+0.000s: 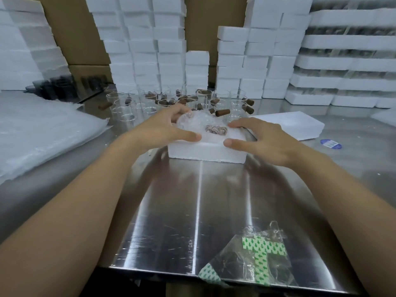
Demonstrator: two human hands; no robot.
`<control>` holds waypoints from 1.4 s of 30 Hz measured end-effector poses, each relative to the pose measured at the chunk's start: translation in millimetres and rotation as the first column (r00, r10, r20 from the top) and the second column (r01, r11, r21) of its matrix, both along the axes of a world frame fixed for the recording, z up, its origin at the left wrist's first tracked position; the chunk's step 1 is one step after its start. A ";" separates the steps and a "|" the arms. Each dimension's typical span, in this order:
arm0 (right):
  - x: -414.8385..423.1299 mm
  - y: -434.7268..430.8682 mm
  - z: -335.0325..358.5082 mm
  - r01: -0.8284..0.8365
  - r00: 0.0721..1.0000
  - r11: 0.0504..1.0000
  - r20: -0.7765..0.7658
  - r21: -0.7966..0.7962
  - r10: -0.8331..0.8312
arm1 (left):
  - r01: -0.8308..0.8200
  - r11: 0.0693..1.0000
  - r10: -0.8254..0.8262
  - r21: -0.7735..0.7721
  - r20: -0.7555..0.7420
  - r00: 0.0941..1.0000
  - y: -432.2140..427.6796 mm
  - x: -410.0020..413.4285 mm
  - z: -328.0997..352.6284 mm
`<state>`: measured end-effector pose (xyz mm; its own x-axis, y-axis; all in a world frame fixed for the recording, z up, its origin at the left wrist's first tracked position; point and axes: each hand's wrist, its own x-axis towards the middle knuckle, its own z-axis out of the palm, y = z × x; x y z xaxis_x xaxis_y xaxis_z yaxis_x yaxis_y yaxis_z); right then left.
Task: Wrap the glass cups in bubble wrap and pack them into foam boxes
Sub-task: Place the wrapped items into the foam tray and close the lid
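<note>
While left hand (165,127) grips wrapped cup (192,123) (half-seated) — foam box (205,152) | right hand (261,140) spread, steadying box

Shiny steel table (201,206), foam box (206,152) at centre, clear glass cups (150,103) at twelve o'clock (brown handles), bubble wrap stack (42,133) at nine, foam lid (293,126) at two, green-printed plastic bag (252,257) at five

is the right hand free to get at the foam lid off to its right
Probably yes. The right hand only rests on the foam box, gripping nothing, and the foam lid lies flat just beside it with bare table between them.
</note>
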<state>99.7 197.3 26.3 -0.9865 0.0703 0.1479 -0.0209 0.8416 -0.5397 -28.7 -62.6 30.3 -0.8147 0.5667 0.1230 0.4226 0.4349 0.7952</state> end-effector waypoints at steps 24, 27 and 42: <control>-3.6 31.5 4.6 0.230 0.955 0.972 -0.185 -0.040 -0.233 | 0.087 0.996 -0.087 0.021 0.014 0.996 -5.3 -8.5 -8.1; -9.8 40.4 -2.2 0.389 0.921 0.892 -0.112 0.232 -0.373 | 0.084 0.996 -0.084 0.013 -0.009 0.996 -5.1 -7.9 -9.8; -1.6 5.5 16.0 0.366 0.733 0.930 -0.606 -0.032 -0.309 | -0.018 0.999 0.012 -0.030 -0.199 0.980 21.0 12.3 -19.8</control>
